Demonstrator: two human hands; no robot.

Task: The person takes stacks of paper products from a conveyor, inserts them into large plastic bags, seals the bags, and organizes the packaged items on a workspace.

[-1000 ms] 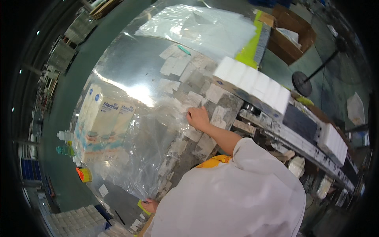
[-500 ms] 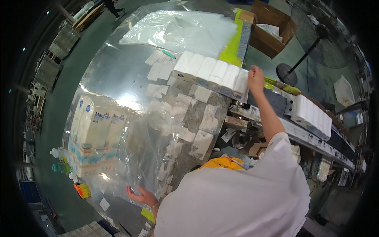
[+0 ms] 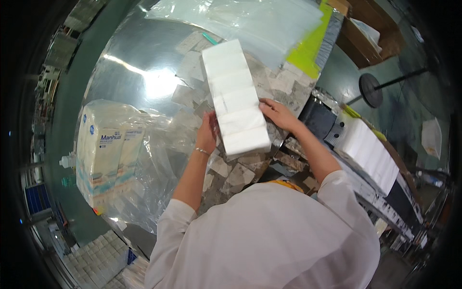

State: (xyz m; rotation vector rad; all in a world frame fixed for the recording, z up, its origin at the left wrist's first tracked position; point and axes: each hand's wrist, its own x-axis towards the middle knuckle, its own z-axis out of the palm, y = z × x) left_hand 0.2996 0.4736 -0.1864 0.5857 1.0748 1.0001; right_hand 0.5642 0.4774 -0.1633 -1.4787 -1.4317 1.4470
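A long bundle of white tissue packs [image 3: 235, 94] is held between my two hands above the patched part of the metal table, its near end toward me. My left hand [image 3: 208, 131] presses against its left side, fingers partly hidden by the bundle. On the opposite side my right hand [image 3: 279, 114] grips the bundle's edge with its fingers against it. To the left stands a clear plastic bag [image 3: 161, 168] with upright tissue packs [image 3: 108, 149] inside, its loose film spreading toward my left forearm.
Clear plastic sheets [image 3: 240, 24] lie at the table's far side beside a yellow-green strip [image 3: 308, 45]. A small green tool [image 3: 209, 38] lies near them. On the right, another tissue bundle [image 3: 368, 154] sits on a conveyor [image 3: 406, 202]. Beyond are a cardboard box [image 3: 385, 33] and a stand base [image 3: 369, 90].
The bundle has come from the conveyor's end toward me and turned lengthwise. My left hand has moved up from the plastic film to its side. The view has shifted too.
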